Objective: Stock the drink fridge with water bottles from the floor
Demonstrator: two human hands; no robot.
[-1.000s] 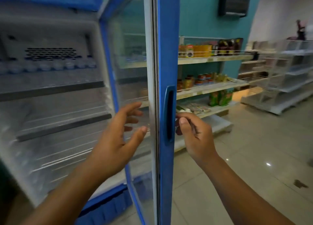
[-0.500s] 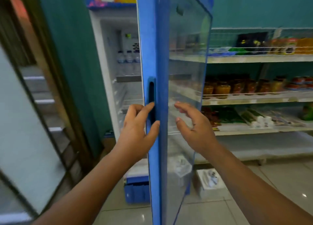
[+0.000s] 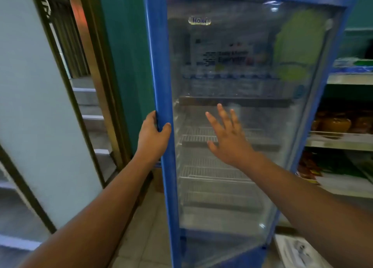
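Observation:
The blue-framed glass fridge door [image 3: 161, 69] fills the middle of the view and faces me, nearly flat against the fridge. My left hand [image 3: 152, 136] grips the door's left edge, thumb on the front. My right hand [image 3: 227, 138] rests flat on the glass with fingers spread. Through the glass I see a row of water bottles [image 3: 228, 81] on an upper shelf and bare wire shelves [image 3: 212, 174] below them.
Shop shelves with jars [image 3: 339, 126] and packets stand to the right of the fridge. A white box [image 3: 296, 249] lies on the tiled floor at lower right. A teal wall, a dark-framed doorway [image 3: 94, 81] and steps are on the left.
The fridge door has swung from wide open to almost closed. My left hand moved to its left edge and my right hand onto the glass front.

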